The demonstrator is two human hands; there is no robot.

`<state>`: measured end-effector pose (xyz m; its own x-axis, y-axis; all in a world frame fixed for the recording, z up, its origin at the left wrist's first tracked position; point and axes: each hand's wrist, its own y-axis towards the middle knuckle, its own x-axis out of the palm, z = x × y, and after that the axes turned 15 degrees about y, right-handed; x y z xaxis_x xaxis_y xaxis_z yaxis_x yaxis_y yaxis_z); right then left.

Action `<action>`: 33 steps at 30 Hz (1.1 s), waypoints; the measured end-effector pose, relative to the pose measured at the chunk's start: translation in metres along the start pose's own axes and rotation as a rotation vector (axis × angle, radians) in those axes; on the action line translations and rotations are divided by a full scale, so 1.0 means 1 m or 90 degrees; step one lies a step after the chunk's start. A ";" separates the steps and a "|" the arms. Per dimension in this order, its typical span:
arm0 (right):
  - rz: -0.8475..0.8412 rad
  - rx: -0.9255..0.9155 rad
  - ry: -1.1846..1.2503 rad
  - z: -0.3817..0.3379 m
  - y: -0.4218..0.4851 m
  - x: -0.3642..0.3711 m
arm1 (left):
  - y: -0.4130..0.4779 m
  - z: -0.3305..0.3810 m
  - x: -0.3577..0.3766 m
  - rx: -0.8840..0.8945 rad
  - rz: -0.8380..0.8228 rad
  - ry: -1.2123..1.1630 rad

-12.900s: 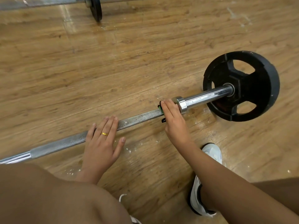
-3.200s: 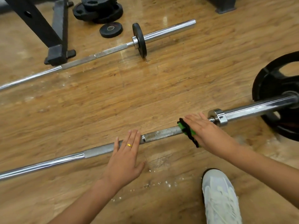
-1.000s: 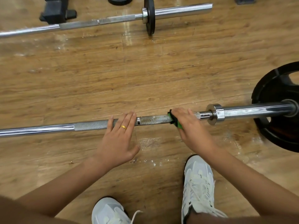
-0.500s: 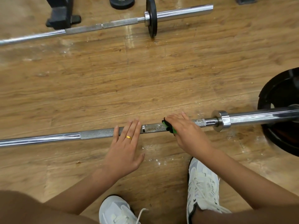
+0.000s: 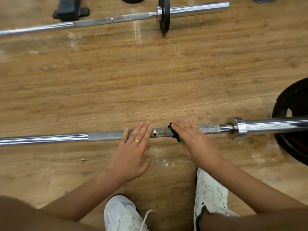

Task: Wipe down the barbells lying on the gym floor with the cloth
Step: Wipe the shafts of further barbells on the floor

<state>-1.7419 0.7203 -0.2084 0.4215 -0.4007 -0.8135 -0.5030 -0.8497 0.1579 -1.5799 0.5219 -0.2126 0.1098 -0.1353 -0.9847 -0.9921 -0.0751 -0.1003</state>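
The near barbell (image 5: 106,135) lies on the wood floor (image 5: 150,80). The left hand (image 5: 131,154) rests flat on its bar, fingers straight, grasping nothing. The right hand (image 5: 196,144) presses the green and black cloth (image 5: 175,135) onto the bar with flat fingers. The far barbell (image 5: 116,19) lies well apart, with 1 small plate (image 5: 164,15) on it.

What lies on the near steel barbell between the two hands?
Head view: only bare knurled shaft with one ring mark, between the left hand and the green-and-black cloth under the right hand.
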 end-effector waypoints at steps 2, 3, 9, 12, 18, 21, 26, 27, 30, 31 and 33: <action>0.002 -0.013 -0.003 -0.010 0.002 0.011 | -0.001 0.003 0.000 -0.015 -0.007 0.019; -0.011 -0.034 -0.002 -0.014 0.004 0.017 | -0.001 0.006 0.000 -0.024 -0.011 0.019; -0.009 -0.034 0.020 -0.004 0.000 0.006 | 0.000 0.004 0.001 -0.011 -0.003 0.002; 0.026 0.020 0.023 -0.002 -0.002 0.002 | 0.002 0.002 0.002 -0.015 -0.002 0.003; -0.078 -0.085 0.001 -0.018 0.017 0.016 | 0.007 0.002 0.003 -0.031 0.005 -0.004; -0.070 -0.065 0.013 -0.013 0.020 0.008 | 0.010 -0.001 0.002 -0.022 0.012 -0.002; -0.086 -0.053 0.013 -0.017 0.031 0.010 | 0.015 -0.003 0.001 -0.024 0.003 -0.001; -0.097 -0.064 0.008 -0.019 0.036 0.011 | 0.015 -0.003 0.001 -0.026 -0.001 -0.001; -0.119 -0.075 0.009 -0.016 0.041 0.008 | 0.016 -0.007 0.000 -0.024 -0.006 -0.011; -0.118 -0.067 0.010 -0.013 0.039 0.005 | 0.018 -0.009 -0.001 -0.019 -0.005 -0.015; -0.090 -0.044 0.019 -0.003 0.030 -0.001 | 0.021 -0.011 -0.001 -0.013 -0.003 -0.017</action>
<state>-1.7546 0.6939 -0.2012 0.5069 -0.2843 -0.8137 -0.3846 -0.9195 0.0816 -1.5999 0.5095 -0.2119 0.1127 -0.1077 -0.9878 -0.9901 -0.0959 -0.1025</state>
